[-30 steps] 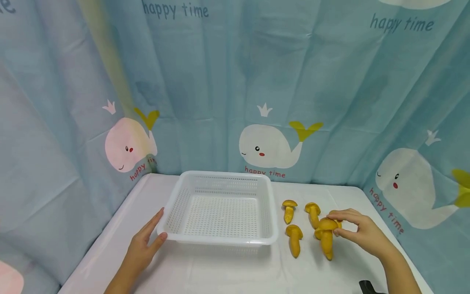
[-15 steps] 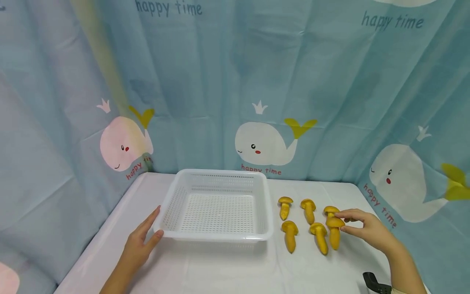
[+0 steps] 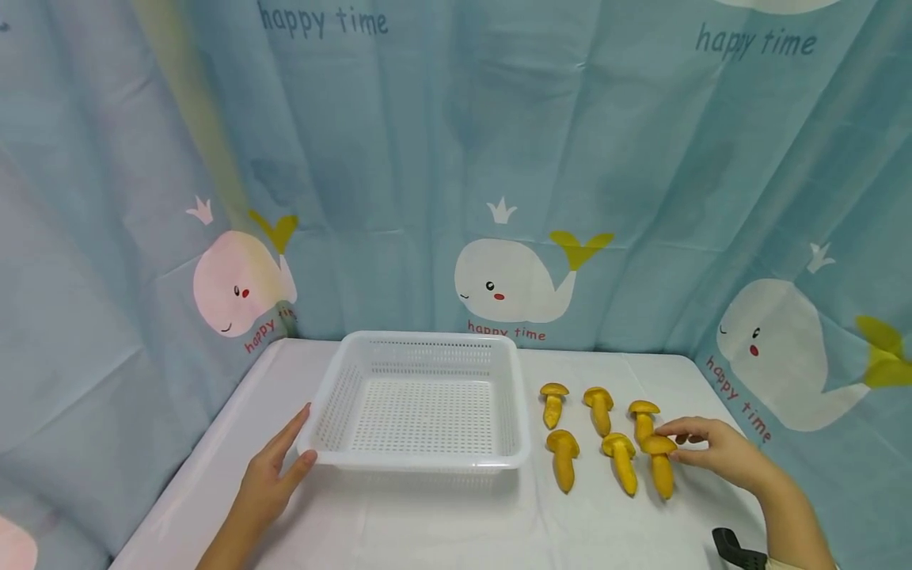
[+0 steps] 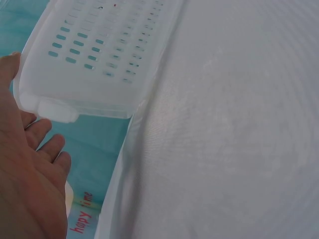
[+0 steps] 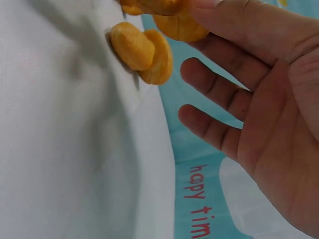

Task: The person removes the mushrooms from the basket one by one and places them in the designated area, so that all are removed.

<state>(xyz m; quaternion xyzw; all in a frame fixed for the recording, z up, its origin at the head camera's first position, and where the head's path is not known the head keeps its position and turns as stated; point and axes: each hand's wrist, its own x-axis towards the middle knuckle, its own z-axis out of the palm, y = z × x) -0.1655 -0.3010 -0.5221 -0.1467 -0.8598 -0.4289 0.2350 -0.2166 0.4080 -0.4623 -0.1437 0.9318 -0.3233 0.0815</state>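
With its thumb and fingers, my right hand [image 3: 720, 453] pinches the cap of a yellow-brown mushroom [image 3: 663, 476] at the front right. In the right wrist view, the thumb of that hand [image 5: 279, 109] meets a cap at the top edge, and the other fingers are spread apart. A second mushroom [image 3: 644, 418] lies just behind. Several more lie in two rows to the left, among them a front mushroom [image 3: 620, 464] and a back mushroom [image 3: 598, 410]. My left hand [image 3: 269, 475] rests against the left side of a white perforated plastic basket [image 3: 420, 459], fingers relaxed.
The basket stands left of the mushrooms on a white-covered table [image 3: 442, 522], with nothing in it. Behind hangs a blue curtain [image 3: 399, 158] printed with whales. A black strap-like device [image 3: 737, 549] shows by the right wrist.
My right hand first held a mushroom over the right-hand group, then moved it right and lowered it into the front row. The view shifted slightly. My left hand stayed at the basket.
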